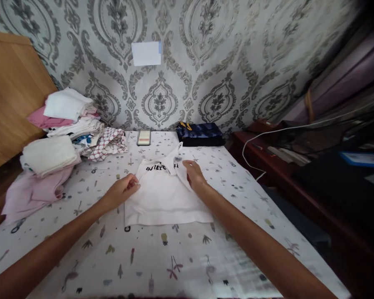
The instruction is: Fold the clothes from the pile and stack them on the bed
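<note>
A small white sleeveless top (162, 197) with dark lettering across its chest lies spread on the patterned sheet (137, 257), hem towards me. One of its straps sticks up at the far end, and the upper right part is folded a little inward. My left hand (124, 190) is at the top's left edge, its fingers curled and closed on the fabric there. On the opposite edge, near the strap, my right hand (195, 173) pinches the cloth between thumb and fingers. The fingertips of the right hand are partly hidden.
Piles of clothes (50, 153) are heaped at the left beside a wooden cabinet (15, 91). Along the wall lie a phone-like object (143, 138) and a dark folded garment (201, 135). A white cable (244, 151) hangs over the dark red furniture (286, 182) on the right.
</note>
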`<action>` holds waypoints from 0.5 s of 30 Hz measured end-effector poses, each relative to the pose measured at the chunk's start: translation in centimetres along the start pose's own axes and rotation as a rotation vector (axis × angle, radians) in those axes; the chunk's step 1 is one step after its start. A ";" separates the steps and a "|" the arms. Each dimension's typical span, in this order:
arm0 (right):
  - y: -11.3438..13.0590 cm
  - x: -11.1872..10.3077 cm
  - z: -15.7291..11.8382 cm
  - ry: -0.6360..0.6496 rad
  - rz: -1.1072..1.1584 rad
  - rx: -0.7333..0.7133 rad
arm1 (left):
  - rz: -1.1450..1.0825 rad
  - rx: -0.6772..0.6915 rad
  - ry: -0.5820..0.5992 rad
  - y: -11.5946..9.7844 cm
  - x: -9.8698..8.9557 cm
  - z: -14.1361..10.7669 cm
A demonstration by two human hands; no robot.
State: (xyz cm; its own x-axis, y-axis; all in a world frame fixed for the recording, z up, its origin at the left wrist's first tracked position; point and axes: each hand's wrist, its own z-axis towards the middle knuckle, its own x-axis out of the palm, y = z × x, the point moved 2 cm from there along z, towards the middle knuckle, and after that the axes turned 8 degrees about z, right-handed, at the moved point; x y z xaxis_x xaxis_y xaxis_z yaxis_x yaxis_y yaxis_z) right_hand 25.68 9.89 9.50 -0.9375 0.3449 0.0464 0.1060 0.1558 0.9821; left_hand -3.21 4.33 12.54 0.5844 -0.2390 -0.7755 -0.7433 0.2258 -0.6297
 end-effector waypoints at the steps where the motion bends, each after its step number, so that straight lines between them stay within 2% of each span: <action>1: -0.1 -0.4 -0.6 -0.001 -0.027 -0.024 | 0.076 0.026 0.015 -0.2 0.1 -0.6; 3: -0.1 -1.2 -2.3 0.032 -0.164 -0.111 | 0.225 0.045 0.037 -0.7 0.2 -1.6; 6: 0.3 -2.9 -5.4 0.128 -0.534 -0.221 | 0.394 0.002 0.028 -1.1 0.0 -2.7; 10: 0.4 -5.6 -9.6 0.180 -0.899 -0.182 | 0.463 -0.159 0.086 -0.7 -0.1 -3.3; 13: 0.5 -6.8 -11.4 0.227 -0.984 -0.171 | 0.389 -0.160 0.124 -0.3 -0.1 -3.2; 15: 0.8 -7.3 -11.9 0.254 -0.837 -0.181 | 0.190 -0.126 0.132 -0.3 -0.4 -3.1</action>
State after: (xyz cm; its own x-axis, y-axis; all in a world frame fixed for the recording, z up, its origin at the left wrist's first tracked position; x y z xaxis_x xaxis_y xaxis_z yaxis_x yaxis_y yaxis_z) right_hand 28.64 -3.55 12.17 -0.7316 -0.0352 -0.6808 -0.6800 0.1086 0.7251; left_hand -4.21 1.46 13.14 0.3891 -0.3261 -0.8616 -0.8752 0.1610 -0.4562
